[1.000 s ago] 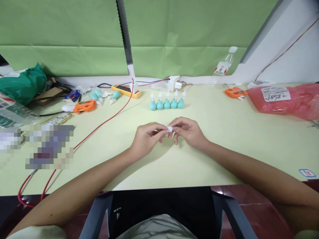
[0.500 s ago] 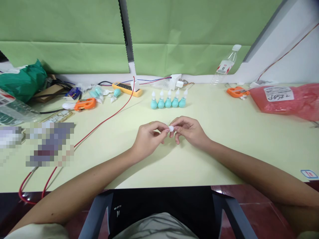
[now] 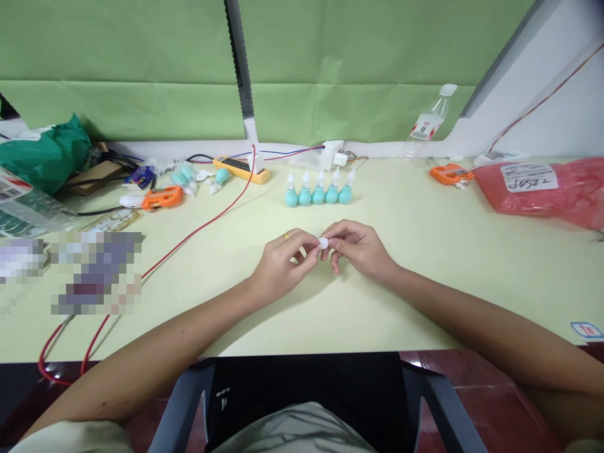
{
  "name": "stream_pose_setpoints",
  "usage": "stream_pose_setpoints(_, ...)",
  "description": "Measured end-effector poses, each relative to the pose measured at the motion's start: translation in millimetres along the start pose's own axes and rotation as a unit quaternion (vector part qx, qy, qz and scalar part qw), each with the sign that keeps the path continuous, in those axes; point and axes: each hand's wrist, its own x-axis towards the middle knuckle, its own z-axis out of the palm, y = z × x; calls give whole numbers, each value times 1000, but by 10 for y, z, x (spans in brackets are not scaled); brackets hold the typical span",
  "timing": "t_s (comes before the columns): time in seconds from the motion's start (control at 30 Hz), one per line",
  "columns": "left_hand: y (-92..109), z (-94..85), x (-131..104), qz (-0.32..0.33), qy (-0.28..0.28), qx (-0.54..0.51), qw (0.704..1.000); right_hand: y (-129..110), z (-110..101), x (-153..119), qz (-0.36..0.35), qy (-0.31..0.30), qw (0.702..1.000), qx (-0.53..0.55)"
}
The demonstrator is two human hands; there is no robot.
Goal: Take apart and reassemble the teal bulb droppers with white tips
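Note:
Over the middle of the table, my left hand (image 3: 289,261) and my right hand (image 3: 358,248) meet fingertip to fingertip. Between them they pinch a small white plastic piece (image 3: 323,243), rounded in outline; the fingers partly cover it, and its exact kind is too small to make out. Beyond the hands, several turquoise bulb-shaped bottles (image 3: 318,194) with pointed white tips stand upright in a row, apart from both hands.
A red cable (image 3: 198,228) crosses the table to my left. Orange clippers (image 3: 163,197) and a yellow power strip (image 3: 240,170) lie at the back left. A clear bottle (image 3: 429,123), orange tool (image 3: 450,174) and red plastic bag (image 3: 533,189) are at the right.
My left fingers have shifted slightly on the white piece, and more of it shows. My right hand has stayed almost still.

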Motion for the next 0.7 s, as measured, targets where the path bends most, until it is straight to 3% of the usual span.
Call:
stream_pose_setpoints(0.17,-12,22,19,83,35,42,995,-8,10,-5,-4,5,1000,-2)
stream_pose_setpoints(0.5,-38,31,-5,59,44,59,996,-9,12,-1,-7,8,1000,-13)
stream_pose_setpoints(0.6,-41,10,-9,36,28,45,998,-2,5,-3,-12,12,1000,-18)
stream_pose_setpoints(0.7,-27,-12,12,-68,-4,-41,997,7,-6,-8,-25,16,999,-29)
